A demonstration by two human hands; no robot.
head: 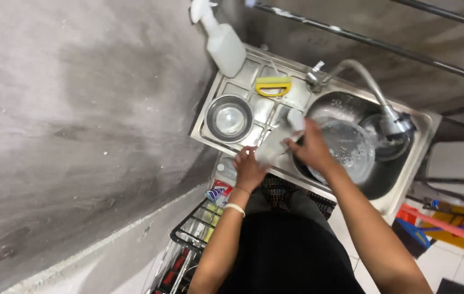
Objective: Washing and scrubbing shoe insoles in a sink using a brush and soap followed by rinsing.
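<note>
A pale, whitish cup-like vessel (275,142), blurred by motion, is held over the front edge of a stainless steel sink unit (428,128), at the line where the drainboard (254,73) meets the basin. Whether it is a mug, a tumbler or a jug cannot be told.

The left hand (249,170) comes up from below with the wrist bent back and the fingers curled up against the lower end of the vessel, closed on it; a light band (234,207) circles that wrist. The right hand (312,147) reaches across from the right on a nearly straight forearm, palm down, fingers wrapped over the upper end of the same vessel near its rim, so both hands grip the one piece between them.

Just right of the hands, inside the basin, a clear glass bowl (349,148) lies tilted, beaded with water or suds. A bent metal tap (365,81) arches over it, its spout ending above a dark round vessel (392,142) at the far side of the basin. On the drainboard a small steel bowl (230,117) stands upright and seems empty, well apart from the hands. Beyond it lies a yellow-handled scrubber (273,85), and a white spray bottle (221,39) leans at the corner against the grey concrete wall (68,136). Below the sink a black wire rack (188,239) holds coloured packets.
</note>
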